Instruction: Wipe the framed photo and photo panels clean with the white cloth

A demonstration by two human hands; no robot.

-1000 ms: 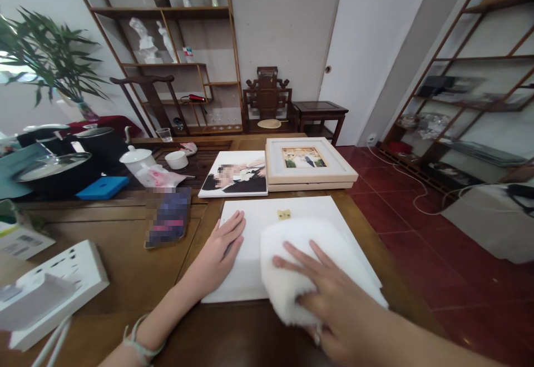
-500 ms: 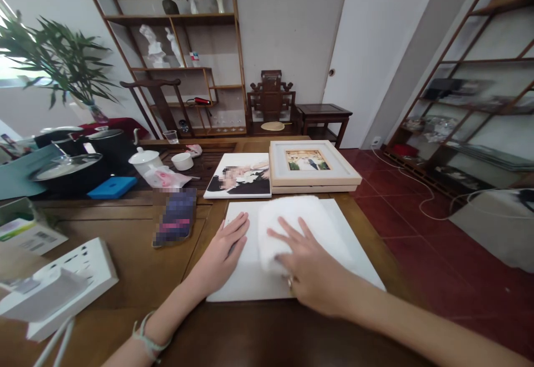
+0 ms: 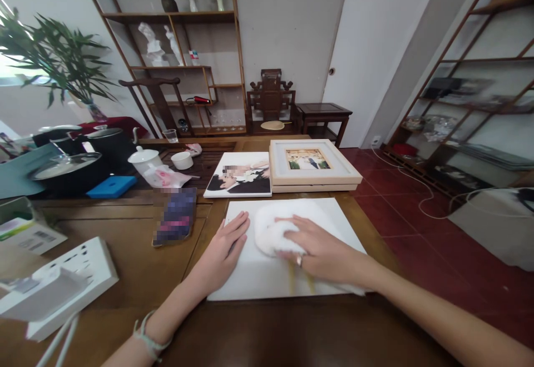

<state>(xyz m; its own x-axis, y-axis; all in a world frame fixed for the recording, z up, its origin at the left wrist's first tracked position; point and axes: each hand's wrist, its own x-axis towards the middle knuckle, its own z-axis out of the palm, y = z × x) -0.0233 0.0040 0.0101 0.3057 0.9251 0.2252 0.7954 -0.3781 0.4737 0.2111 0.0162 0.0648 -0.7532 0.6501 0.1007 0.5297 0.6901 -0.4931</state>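
Note:
A white flat panel [image 3: 267, 275] lies on the wooden table [image 3: 137, 267] in front of me. My left hand [image 3: 221, 253] rests flat and open on the panel's left edge, holding it down. My right hand [image 3: 319, 250] presses a white fluffy cloth [image 3: 271, 231] onto the panel's middle, fingers curled over the cloth's near side. Behind the panel lie an unframed photo print [image 3: 239, 175] and a light wooden picture frame [image 3: 311, 165].
A white power strip box [image 3: 62, 283] sits at the near left, with a phone [image 3: 175, 217] beyond it. Pots [image 3: 67, 169], a blue box [image 3: 112, 187], a white teapot [image 3: 144, 158] and a cup [image 3: 182, 160] stand at the far left. Shelves line the walls.
My right hand has slid the cloth from the panel's near right corner up and left to its middle. The small tan hanger near the top edge is now covered. The left hand stayed put.

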